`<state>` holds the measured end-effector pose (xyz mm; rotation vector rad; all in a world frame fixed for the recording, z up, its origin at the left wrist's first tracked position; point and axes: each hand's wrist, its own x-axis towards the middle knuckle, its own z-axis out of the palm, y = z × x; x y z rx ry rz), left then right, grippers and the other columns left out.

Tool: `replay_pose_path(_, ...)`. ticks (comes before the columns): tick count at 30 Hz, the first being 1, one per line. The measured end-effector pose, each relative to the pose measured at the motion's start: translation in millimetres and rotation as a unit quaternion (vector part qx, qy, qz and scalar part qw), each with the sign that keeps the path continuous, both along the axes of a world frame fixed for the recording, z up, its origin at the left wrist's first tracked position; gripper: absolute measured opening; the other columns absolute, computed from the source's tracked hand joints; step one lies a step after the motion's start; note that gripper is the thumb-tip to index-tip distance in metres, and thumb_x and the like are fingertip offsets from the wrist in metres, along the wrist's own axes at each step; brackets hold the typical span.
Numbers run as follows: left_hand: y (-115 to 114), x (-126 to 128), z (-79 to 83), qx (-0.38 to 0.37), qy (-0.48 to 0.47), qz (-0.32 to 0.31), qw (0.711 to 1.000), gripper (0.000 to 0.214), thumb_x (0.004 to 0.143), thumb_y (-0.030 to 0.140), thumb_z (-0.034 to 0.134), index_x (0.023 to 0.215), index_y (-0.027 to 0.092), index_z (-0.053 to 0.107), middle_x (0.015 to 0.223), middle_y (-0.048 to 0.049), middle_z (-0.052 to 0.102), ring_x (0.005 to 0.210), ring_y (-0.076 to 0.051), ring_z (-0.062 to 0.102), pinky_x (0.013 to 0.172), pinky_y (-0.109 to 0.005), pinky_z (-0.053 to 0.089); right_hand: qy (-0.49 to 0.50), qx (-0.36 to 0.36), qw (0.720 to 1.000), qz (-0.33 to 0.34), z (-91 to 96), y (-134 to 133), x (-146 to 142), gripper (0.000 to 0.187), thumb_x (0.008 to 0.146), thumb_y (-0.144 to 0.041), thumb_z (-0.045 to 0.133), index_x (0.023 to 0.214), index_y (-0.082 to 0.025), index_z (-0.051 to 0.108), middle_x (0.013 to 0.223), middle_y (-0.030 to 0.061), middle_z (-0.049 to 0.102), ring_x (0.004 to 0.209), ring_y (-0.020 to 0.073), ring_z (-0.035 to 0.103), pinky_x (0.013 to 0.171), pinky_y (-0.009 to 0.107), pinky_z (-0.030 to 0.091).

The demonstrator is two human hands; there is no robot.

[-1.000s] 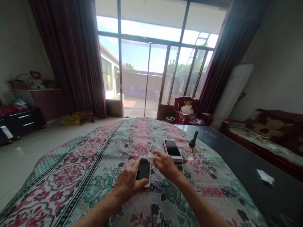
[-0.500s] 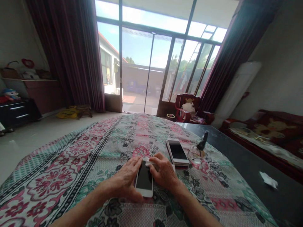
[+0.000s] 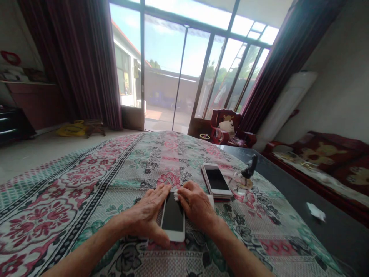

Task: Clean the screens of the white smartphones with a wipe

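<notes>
Your left hand [image 3: 144, 215], wide, touches the phone [image 3: 173, 217]. Your right hand [image 3: 197, 204] pinches tissue [image 3: 175, 195] on it. More phones [image 3: 217, 179] lie right of both, any writing too blurry.

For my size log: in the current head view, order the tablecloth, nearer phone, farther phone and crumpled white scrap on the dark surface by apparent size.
1. Tablecloth
2. Nearer phone and farther phone: unsure, the first being closer and partly covered
3. Crumpled white scrap

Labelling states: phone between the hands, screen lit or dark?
Dark. The phone lies face up, its screen plain black with no visible icons.
</notes>
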<state>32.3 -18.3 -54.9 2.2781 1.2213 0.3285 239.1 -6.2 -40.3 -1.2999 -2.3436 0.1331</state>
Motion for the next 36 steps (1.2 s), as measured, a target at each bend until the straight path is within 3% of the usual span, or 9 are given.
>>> replay_pose_path(11,3.2,-0.9,-8.3,0.019,-0.03,-0.004,0.999,0.125,0.045,0.054,0.079,0.147,0.02,0.016,0.153,-0.0137,0.02,0.139,-0.037,0.014,0.113,-0.053,0.012,-0.005,-0.059,0.995,0.079,7.0,-20.9,3.4,0.019,0.085,-0.021,0.05,0.072,-0.02,0.063,0.082,0.0017,0.054,0.072,0.0117,0.052,0.065,0.023,0.04)
replay_pose_path(23,-0.6,1.2,3.1,-0.014,-0.036,0.016,0.999,0.126,0.045,0.048,0.081,0.147,0.02,0.013,0.153,-0.0146,0.019,0.139,-0.039,0.012,0.111,-0.056,0.014,-0.033,-0.01,0.999,0.002,2.3,13.4,-8.9,0.025,0.092,-0.025,0.043,0.076,-0.019,0.061,0.085,0.0029,0.052,0.075,0.0121,0.051,0.07,0.024,0.038)
replay_pose_path(31,2.5,1.1,-0.9,-0.027,0.004,0.005,1.0,0.133,0.045,0.054,0.079,0.148,0.018,0.003,0.154,-0.0163,0.011,0.139,-0.041,0.005,0.111,-0.058,0.013,-0.057,-0.018,0.994,0.087,10.0,-35.0,-3.5,0.015,0.087,-0.018,0.045,0.086,-0.019,0.06,0.089,0.0037,0.053,0.083,0.0147,0.05,0.074,0.026,0.039)
replay_pose_path(36,4.0,1.0,1.5,-0.047,0.033,0.008,0.998,0.137,0.043,0.056,0.078,0.147,0.017,-0.002,0.155,-0.0144,0.004,0.139,-0.039,-0.002,0.113,-0.055,0.01,-0.069,-0.019,0.994,0.078,12.8,-19.7,-5.0,0.018,0.09,-0.02,0.043,0.089,-0.019,0.061,0.09,0.0038,0.053,0.082,0.014,0.05,0.073,0.026,0.038)
